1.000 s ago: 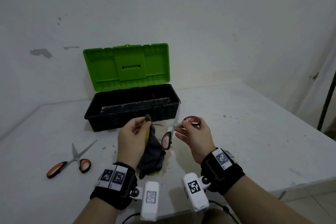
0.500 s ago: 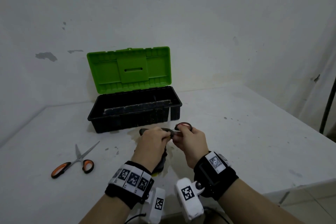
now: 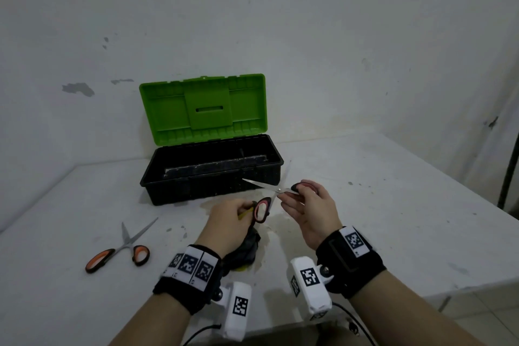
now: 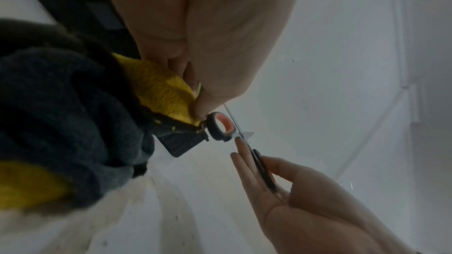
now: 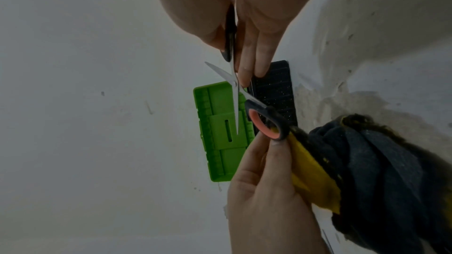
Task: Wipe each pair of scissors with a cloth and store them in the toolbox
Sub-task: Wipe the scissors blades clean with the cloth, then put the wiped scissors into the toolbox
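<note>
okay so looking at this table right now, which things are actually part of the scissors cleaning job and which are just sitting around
Part of the job:
- red-and-black-handled scissors, blades open, held between left hand and right hand
- grey-and-yellow cloth, gripped in the left hand
- orange-and-black-handled scissors, lying on the table
- black toolbox with open green lid

Just lying about:
- white table
- black pole at the right edge

White table (image 3: 393, 219), open toolbox (image 3: 210, 177), orange-handled scissors (image 3: 120, 250), possibly stained
</note>
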`<action>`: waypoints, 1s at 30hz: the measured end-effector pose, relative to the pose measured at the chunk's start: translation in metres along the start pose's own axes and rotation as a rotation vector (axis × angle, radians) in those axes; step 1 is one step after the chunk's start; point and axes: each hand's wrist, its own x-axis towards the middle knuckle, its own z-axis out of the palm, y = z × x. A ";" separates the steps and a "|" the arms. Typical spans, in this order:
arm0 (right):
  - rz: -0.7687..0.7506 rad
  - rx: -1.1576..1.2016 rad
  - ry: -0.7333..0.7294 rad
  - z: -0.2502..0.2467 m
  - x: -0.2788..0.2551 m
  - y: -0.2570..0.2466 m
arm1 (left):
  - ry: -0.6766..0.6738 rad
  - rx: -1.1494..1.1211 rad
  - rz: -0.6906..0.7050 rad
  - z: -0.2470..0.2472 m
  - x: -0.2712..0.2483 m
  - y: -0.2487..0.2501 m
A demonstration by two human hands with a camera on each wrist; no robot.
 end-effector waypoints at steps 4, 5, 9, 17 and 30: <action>-0.026 0.001 0.005 -0.003 0.001 -0.004 | -0.067 -0.117 -0.024 0.011 0.003 0.000; -0.029 0.006 0.007 -0.004 0.001 -0.004 | -0.066 -0.115 -0.048 0.012 0.005 0.001; -0.021 0.016 0.006 -0.005 0.003 -0.004 | -0.013 0.052 -0.061 0.012 0.005 0.010; -0.026 0.029 -0.020 0.001 0.000 0.000 | 0.051 -0.373 -0.050 0.015 0.009 0.009; -0.513 -0.859 -0.028 -0.005 -0.005 0.011 | 0.088 -0.827 -0.283 0.015 0.014 0.020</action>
